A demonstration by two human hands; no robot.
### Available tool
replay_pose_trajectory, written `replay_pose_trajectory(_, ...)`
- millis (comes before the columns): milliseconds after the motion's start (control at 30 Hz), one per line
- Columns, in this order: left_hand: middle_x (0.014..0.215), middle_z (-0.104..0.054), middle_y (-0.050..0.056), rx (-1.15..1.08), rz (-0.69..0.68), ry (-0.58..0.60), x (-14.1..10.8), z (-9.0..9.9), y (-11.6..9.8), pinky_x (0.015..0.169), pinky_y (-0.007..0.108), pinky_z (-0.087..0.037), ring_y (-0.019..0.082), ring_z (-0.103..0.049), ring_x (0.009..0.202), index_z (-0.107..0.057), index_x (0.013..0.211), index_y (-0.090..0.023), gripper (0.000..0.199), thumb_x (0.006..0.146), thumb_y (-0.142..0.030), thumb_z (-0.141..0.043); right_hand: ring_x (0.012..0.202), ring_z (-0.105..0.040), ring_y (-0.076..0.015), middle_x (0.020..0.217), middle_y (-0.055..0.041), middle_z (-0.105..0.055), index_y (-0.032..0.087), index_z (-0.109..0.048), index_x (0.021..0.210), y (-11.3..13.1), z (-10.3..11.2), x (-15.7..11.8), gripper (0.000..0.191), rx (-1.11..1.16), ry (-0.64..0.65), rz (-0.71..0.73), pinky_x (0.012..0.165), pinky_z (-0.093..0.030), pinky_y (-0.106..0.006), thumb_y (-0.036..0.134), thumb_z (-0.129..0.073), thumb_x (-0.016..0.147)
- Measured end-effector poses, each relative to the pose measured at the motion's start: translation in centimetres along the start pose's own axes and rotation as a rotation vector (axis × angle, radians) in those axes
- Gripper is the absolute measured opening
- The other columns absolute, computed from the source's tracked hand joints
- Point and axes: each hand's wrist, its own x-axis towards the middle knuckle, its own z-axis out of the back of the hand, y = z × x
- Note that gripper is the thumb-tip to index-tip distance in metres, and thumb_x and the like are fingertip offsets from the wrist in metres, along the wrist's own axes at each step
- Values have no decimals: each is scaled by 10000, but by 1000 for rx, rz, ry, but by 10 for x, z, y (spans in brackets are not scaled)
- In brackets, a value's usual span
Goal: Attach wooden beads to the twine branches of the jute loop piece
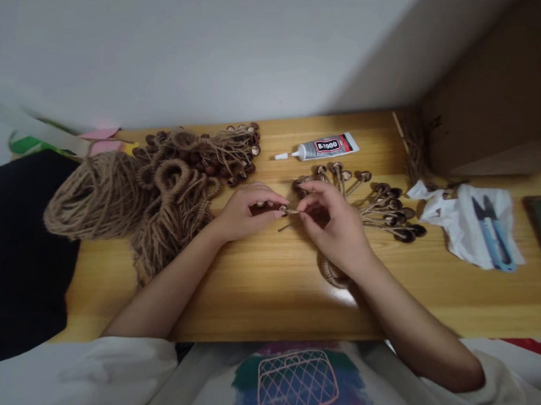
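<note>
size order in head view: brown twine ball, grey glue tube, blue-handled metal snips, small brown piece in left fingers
Largest first:
Brown twine ball
Grey glue tube and blue-handled metal snips: too alike to rank
Small brown piece

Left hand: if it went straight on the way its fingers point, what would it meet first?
Probably the right hand, just across from the left hand, though exact depth is unclear.

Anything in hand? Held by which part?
A small brown cap on twine: the left hand pinches it at the cap end, the right hand by the twine. Exact finger contact is too small to tell.
</note>
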Motion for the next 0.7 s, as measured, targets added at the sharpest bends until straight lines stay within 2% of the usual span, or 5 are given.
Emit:
replay_pose_trajectory(400, 813, -734, 59, 53, -53, 11, 1, 1, -2, 688, 281, -502, 149, -639, 738, -740, 929, -187, 154, 822, -290, -697, 795, -646, -148, 861, -1, -665, 222, -489, 1171, 0, -3, -1, 448, -100, -8, 53, 745, -504, -275, 33, -513, 767)
replay_pose_trajectory(700, 820, -732, 54, 54, -57, 26, 2, 1, -2, 704, 290, -510, 153, -639, 748, -736, 931, -201, 201, 839, -372, -688, 836, -636, -169, 890, -22, -667, 225, -489, 1180, -1, -5, -3, 425, -178, -23, 101, 768, -502, -295, 50, -491, 793)
